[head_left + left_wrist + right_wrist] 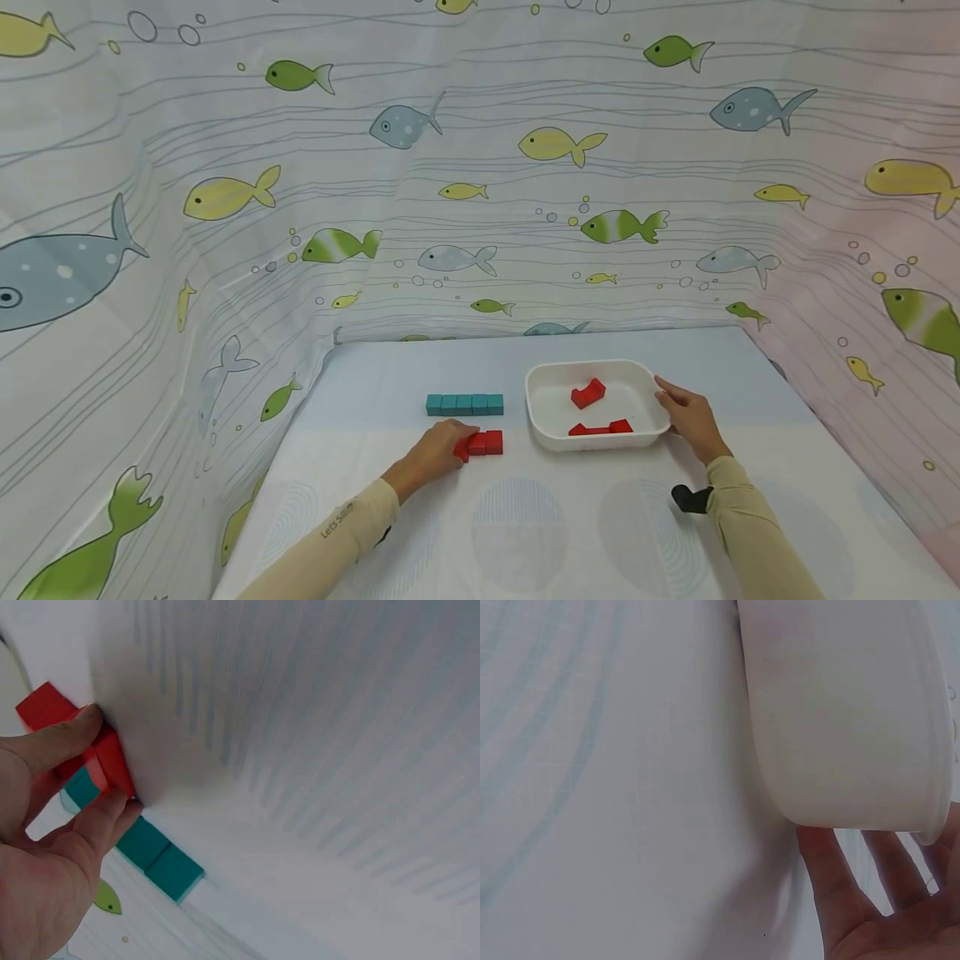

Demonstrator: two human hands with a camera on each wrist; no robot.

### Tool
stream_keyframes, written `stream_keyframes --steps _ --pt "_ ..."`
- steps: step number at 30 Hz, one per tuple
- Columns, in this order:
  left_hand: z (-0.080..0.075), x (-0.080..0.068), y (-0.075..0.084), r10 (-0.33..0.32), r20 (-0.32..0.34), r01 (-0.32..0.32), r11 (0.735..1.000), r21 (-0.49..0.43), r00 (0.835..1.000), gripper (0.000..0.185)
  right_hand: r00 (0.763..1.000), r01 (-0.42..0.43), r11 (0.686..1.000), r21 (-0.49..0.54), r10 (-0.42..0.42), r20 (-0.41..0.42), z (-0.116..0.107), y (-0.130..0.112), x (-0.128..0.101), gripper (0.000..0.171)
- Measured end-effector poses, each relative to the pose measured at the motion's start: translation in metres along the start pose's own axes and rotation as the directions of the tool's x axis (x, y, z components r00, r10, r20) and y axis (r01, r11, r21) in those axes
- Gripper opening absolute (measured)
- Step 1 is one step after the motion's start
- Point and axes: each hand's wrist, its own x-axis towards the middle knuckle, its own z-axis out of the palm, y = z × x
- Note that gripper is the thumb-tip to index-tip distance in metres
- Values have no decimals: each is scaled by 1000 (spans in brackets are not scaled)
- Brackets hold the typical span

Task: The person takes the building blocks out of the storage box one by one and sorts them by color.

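Smooth red blocks (492, 442) — rounded tub (551, 408)

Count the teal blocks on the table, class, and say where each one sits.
5 visible: teal blocks side by side in one row, left of the white tray, beyond the red blocks.

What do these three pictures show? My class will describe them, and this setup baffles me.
There is no machine: a person's left hand and right hand work over a table. The wide picture comes from a camera on the head; the close ones from one on each wrist. On the table lie a row of teal blocks, some red blocks nearer the person, and a tray with red pieces inside. The left hand pinches a red block; the right hand holds the tray's edge.
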Motion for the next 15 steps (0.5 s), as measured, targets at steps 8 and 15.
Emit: stream_keyframes --steps 8,15 --pt "4 -2 1 -18 -10 18 1000 -5 1000 67 1000 14 1000 -4 -14 -2 -1 2 0 50" --pt "8 0 -2 -7 -19 7 1000 -4 1000 68 1000 25 1000 -2 -25 -4 -1 3 0 50"
